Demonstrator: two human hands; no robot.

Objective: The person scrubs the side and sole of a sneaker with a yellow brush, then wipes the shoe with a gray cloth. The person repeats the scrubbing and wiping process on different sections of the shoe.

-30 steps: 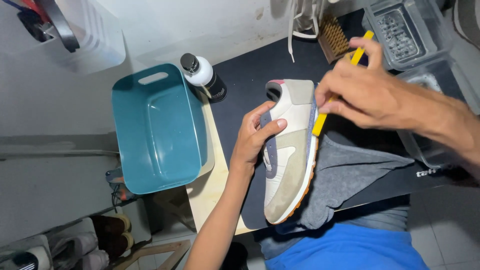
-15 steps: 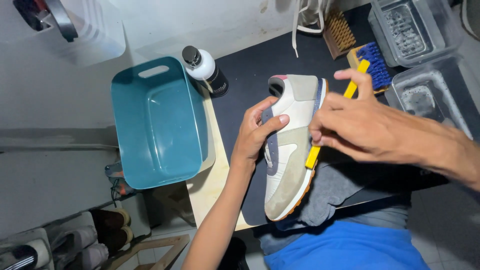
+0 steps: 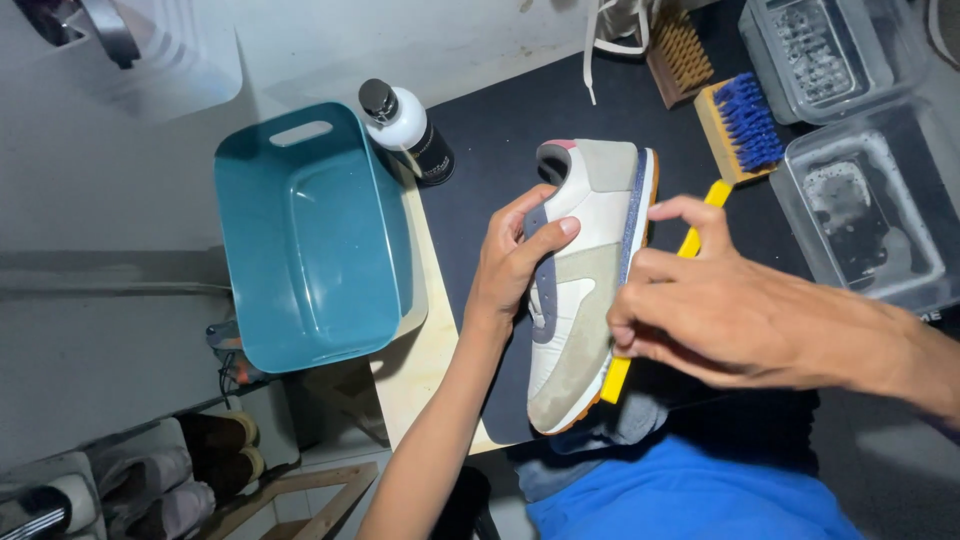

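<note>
My left hand [image 3: 512,262] grips a white, beige and grey sneaker [image 3: 585,290] by its opening, holding it on its side over a dark mat [image 3: 500,140]. My right hand [image 3: 700,305] holds a brush with a yellow handle [image 3: 700,225] laid along the shoe's sole edge; its blue bristle head [image 3: 745,125] sticks out past the heel. The sneaker has an orange outsole and a pink heel tab.
A teal plastic basin [image 3: 315,235] sits to the left on a pale board. A white and black pump bottle [image 3: 410,135] stands beside it. A brown-bristled brush [image 3: 680,50], white laces [image 3: 600,30] and two clear plastic trays [image 3: 860,215] lie at the back right. Shoes [image 3: 140,480] rest on a low rack.
My right hand has slid the brush down along the sole toward the toe, and the blue bristle head has come into view. The left hand keeps its grip on the sneaker.
</note>
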